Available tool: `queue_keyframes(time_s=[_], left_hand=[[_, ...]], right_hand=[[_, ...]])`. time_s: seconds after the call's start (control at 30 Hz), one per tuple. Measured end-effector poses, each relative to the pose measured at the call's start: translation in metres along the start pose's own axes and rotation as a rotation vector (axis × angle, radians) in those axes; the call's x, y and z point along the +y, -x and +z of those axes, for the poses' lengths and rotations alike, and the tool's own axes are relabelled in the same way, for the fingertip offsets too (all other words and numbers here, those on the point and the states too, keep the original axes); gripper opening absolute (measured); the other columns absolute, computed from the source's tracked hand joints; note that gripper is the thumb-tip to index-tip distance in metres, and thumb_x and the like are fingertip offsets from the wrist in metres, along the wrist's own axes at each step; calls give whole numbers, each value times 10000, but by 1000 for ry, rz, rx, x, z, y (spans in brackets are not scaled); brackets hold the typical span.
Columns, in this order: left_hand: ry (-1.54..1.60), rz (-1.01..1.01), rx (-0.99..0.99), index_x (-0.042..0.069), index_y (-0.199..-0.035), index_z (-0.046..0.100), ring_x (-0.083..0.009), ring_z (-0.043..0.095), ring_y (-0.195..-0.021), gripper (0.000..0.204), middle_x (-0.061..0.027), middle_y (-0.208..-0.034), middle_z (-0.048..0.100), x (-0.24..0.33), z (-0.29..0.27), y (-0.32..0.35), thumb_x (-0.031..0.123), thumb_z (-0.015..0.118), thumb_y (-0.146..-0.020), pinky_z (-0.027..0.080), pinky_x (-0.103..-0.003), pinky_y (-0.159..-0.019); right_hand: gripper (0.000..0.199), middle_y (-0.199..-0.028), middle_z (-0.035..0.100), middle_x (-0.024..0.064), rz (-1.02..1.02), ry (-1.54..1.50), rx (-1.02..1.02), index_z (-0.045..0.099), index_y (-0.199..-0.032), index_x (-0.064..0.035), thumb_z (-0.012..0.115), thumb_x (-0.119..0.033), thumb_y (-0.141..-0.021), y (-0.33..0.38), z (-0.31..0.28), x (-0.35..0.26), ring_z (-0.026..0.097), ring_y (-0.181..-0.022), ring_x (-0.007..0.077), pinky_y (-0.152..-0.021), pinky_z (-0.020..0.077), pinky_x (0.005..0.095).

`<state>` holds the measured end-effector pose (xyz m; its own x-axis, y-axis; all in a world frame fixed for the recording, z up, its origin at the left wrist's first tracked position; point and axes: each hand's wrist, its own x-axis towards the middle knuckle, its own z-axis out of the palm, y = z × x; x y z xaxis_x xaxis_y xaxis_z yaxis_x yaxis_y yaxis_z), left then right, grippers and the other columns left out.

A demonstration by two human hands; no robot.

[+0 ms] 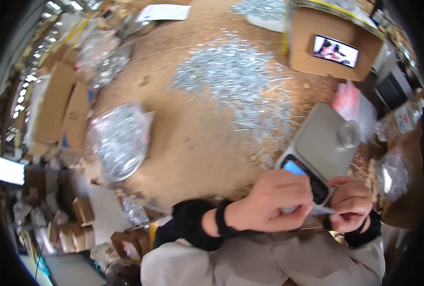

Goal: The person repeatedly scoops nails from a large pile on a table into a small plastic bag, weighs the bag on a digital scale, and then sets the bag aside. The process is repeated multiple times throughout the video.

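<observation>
I'm pinching a small clear plastic bag (pixel 322 209) btwn both hands, just in front of the scale (pixel 322 148). My left hand (pixel 274 202) is curling shut on its left end; my right hand (pixel 350 205) is closing fingers on the right end. Bag contents too blurred to tell. A loose pile of metal pins (pixel 240 78) is lying beyond the scale, a filled bag (pixel 119 140) well to my left, a cardboard box (pixel 333 45) w/ a small screen far right.

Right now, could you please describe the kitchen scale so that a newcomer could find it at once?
Start at the round brown table strewn with small silver metal pieces. At its near right edge, just above the left hand and right hand, sits the scale. It is the only flat grey slab, with a lit blue display.
</observation>
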<state>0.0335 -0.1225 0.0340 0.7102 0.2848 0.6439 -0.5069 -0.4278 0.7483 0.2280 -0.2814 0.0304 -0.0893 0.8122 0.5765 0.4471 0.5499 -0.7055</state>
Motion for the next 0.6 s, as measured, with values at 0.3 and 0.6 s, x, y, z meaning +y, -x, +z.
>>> queue_keyframes(time_s=[0.3,0.6], left_hand=[[-288,-8,1093,67,-891,582,-165,623,-833,83,-57,-898,652,35,-127,23,114,570,-959,505,-323,-782],[-1503,-570,494,-24,-915,584,-219,604,-892,183,-133,-910,629,58,-252,120,143,569,-989,462,-349,-854]], right_hand=[[140,-588,580,-2,44,242,153,604,-737,-105,727,-162,-773,2,9,-4,569,-527,190,-808,558,459],[117,-579,583,2,3,280,92,610,-723,-107,726,-99,-732,0,10,-1,587,-521,219,-763,556,430]])
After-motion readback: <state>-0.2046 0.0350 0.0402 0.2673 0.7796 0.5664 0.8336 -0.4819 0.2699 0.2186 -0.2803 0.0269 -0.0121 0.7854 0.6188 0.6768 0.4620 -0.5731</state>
